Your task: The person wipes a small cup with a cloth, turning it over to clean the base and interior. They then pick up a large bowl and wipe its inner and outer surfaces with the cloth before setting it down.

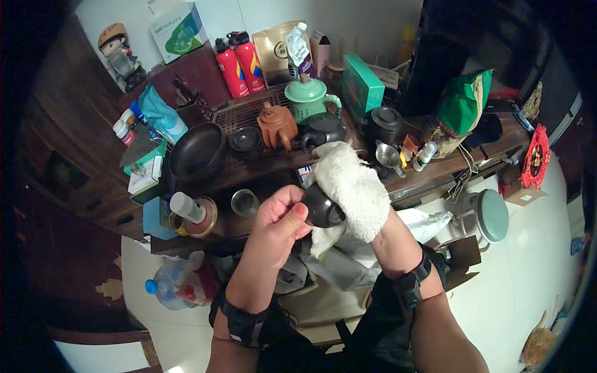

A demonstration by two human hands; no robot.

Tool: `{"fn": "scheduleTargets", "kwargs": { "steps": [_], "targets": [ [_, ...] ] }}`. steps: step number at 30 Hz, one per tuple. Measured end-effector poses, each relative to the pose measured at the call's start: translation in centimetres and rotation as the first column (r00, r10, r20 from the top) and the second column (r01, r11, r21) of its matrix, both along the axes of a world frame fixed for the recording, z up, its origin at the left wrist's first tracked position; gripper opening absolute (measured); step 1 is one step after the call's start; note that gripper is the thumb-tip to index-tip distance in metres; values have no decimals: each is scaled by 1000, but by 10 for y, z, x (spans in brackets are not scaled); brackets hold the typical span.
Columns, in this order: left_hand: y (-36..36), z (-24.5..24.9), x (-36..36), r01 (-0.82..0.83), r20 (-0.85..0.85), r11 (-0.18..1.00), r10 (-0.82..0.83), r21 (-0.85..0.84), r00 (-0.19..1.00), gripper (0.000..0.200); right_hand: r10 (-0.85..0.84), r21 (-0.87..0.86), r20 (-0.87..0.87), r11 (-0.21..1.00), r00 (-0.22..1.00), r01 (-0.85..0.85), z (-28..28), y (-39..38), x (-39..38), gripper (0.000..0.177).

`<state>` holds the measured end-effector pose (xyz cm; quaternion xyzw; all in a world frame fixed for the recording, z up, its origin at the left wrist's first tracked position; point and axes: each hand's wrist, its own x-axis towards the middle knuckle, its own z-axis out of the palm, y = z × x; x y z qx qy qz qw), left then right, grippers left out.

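A small dark, glossy round vessel (323,208) is held in front of me, above the front edge of the dark table. My left hand (284,214) grips its left side between thumb and fingers. A white fluffy cloth (356,189) covers my right hand and presses against the vessel's right side; the fingers under it are hidden. Just behind the cloth stand a black teapot (326,128), a brown clay teapot (277,126) and a green lidded pot (307,99).
A black pan (198,151), a dark bowl (246,141) and a glass cup (245,202) sit to the left. On the right are a metal pitcher (388,156) and a green bag (465,102). Red bottles (240,65) stand at the back. A green stool (492,216) is lower right.
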<state>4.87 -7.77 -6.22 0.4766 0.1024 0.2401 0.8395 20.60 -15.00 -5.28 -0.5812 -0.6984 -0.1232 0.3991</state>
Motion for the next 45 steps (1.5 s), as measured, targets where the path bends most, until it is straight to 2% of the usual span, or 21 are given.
{"fn": "scheduleTargets", "kwargs": {
  "steps": [2, 5, 7, 9, 10, 13, 14, 17, 18, 21, 22, 24, 27, 29, 31, 33, 34, 37, 40, 43, 45],
  "targets": [
    [-1, -2, 3, 0, 135, 998, 8, -60, 991, 10, -118, 130, 44, 985, 992, 112, -3, 4, -3, 28],
    [-7, -9, 7, -99, 196, 982, 130, -160, 972, 9, -130, 110, -186, 982, 974, 152, -14, 9, -11, 45],
    [-14, -7, 11, -166, 152, 971, 193, -171, 969, 9, -41, 56, -416, 996, 909, 71, -25, 17, -13, 53],
    [-13, -12, 12, -137, 147, 985, 152, -108, 977, 11, -68, 143, -275, 983, 959, 111, -21, 8, -7, 51],
    [-6, -11, 9, -33, 115, 999, 30, 29, 993, 15, -78, 80, -273, 991, 959, 103, -26, 10, 0, 47],
    [14, 0, -4, 220, 89, 973, -225, 66, 970, 17, 40, 71, 148, 996, 988, -51, -3, 2, 16, 43],
    [14, 4, -7, 208, -19, 973, -207, 102, 978, 17, 30, -40, 180, 999, 983, -23, 8, -4, 11, 41],
    [14, 0, -8, 226, -142, 967, -209, 115, 967, 16, 68, -130, 81, 990, 994, -57, 7, -3, 9, 39],
    [11, 0, -7, 169, -105, 984, -162, 58, 981, 16, 10, -160, 47, 987, 999, -3, 10, -5, 7, 43],
    [-3, -4, 4, 14, 6, 997, -14, -80, 1000, 15, -82, 29, -73, 996, 994, 84, -8, 3, 2, 48],
    [-7, -8, 7, -23, 43, 994, 28, -106, 999, 15, -97, -15, -170, 995, 981, 96, -18, 5, 4, 51],
    [-14, -16, 14, -90, 117, 983, 110, -160, 987, 15, -142, -74, -435, 990, 889, 122, -33, 13, 2, 48],
    [-19, -19, 18, -164, 133, 970, 189, -179, 973, 16, -128, -1, -664, 985, 737, 171, -44, 17, -13, 40],
    [-17, -24, 19, -144, 197, 976, 175, -163, 965, 16, -279, 12, -486, 945, 828, 326, -41, 18, -16, 40],
    [-20, -20, 20, -180, 185, 966, 214, -184, 959, 15, -190, -30, -621, 975, 760, 220, -35, 13, -18, 50],
    [-15, -12, 17, -106, 44, 994, 107, -37, 993, 14, -302, -100, -298, 953, 905, 286, -29, 6, -6, 54],
    [-9, -9, 14, -61, -29, 998, 62, 35, 998, 13, -263, -88, -208, 964, 942, 250, -19, 1, 0, 58],
    [10, 0, 4, 115, -139, 982, -93, 153, 986, 11, -281, -121, 3, 953, 960, 280, -5, 0, 10, 53],
    [2, -7, 5, 14, -34, 998, -16, -68, 999, 11, -323, -236, -65, 924, 944, 300, 7, 1, -3, 37],
    [-6, -11, 10, -54, 68, 977, 69, -204, 995, 11, -340, -48, -206, 940, 917, 338, -11, 7, -10, 45],
    [-13, -14, 15, -92, 126, 963, 127, -252, 984, 11, -383, -47, -306, 920, 871, 388, -25, 18, -12, 35]
  ]
}}
